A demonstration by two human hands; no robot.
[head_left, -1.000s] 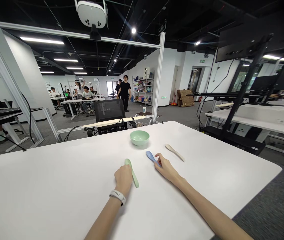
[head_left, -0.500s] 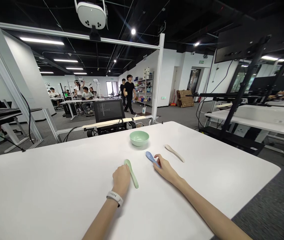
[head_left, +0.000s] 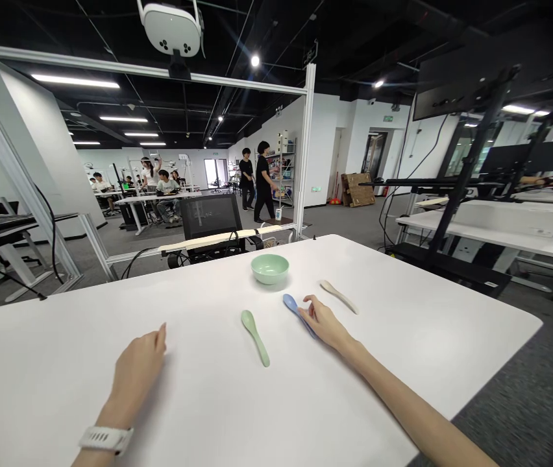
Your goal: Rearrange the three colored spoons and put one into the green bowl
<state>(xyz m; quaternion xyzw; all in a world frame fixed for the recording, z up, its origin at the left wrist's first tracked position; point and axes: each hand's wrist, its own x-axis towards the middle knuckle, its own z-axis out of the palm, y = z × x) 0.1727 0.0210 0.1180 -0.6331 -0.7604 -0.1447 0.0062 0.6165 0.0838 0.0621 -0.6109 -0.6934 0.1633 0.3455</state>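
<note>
My right hand (head_left: 326, 322) is over the handle of a blue spoon (head_left: 290, 301), thumb and index finger apart; whether they touch it I cannot tell. The blue spoon lies on the white table (head_left: 198, 415), bowl end pointing away from me. Left of it rests a light green spoon (head_left: 256, 338), untouched. My left hand (head_left: 137, 363), with a pale wristband (head_left: 106, 439), hovers well to the left, its fingers loosely bent and partly hidden; I see nothing in it. A cream spoon (head_left: 339, 298) lies just beyond my right hand. Behind the spoons stands a green bowl (head_left: 269, 268).
A metal frame (head_left: 309, 149) carrying a white device (head_left: 169, 29) rises behind the table. Beyond it are a black chair (head_left: 212, 217) and two people walking (head_left: 263, 178). To the right stand a dark monitor stand (head_left: 466, 168) and another desk.
My left hand has moved away from the green spoon, to the left and toward me. My right hand has shifted slightly, and more of the blue spoon's handle shows under it.
</note>
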